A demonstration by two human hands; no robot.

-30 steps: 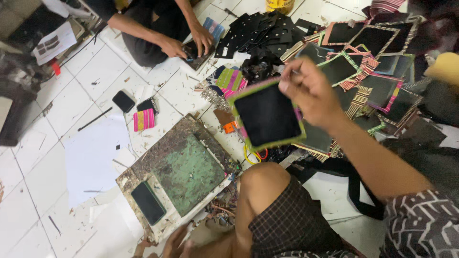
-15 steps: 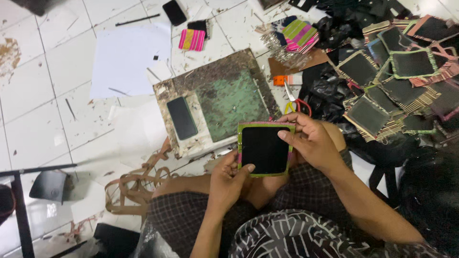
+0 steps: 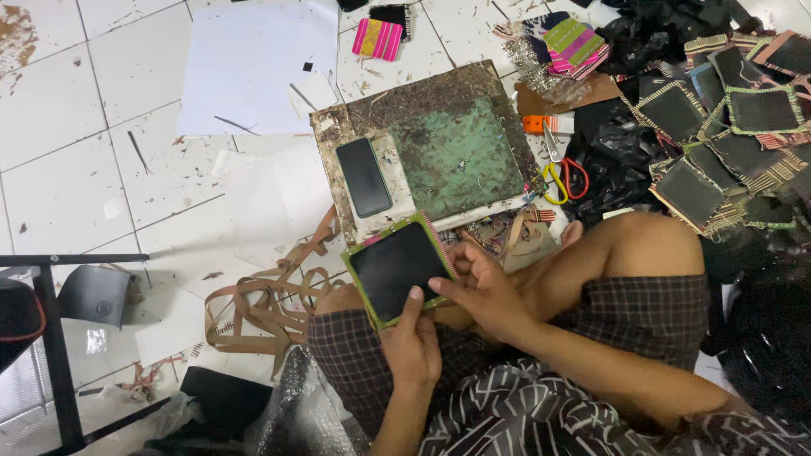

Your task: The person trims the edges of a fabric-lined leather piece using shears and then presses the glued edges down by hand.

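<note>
The person sits cross-legged on the white tiled floor [image 3: 76,177]. Both hands hold a flat black square panel with a green woven border [image 3: 397,268], which lies tilted over the lap, just below the worn square cutting board with a green mat [image 3: 439,152]. The left hand [image 3: 411,344] grasps the panel's lower edge, thumb pressed onto the black face. The right hand [image 3: 481,291] is closed on the panel's right edge, fingers curled along the border.

On the left part of the board lies a black smartphone [image 3: 364,177], face up. Just right of the board rest scissors with yellow and red handles [image 3: 564,173] and an orange utility knife [image 3: 539,124]. Further right of the board, a heap of similar black panels with woven edges [image 3: 726,143] is spread out. Above the board lies a pink striped woven pouch [image 3: 378,38], and to its upper left a white paper sheet [image 3: 253,63]. Left of the panel, tan strips [image 3: 262,300] lie tangled on the floor.
</note>
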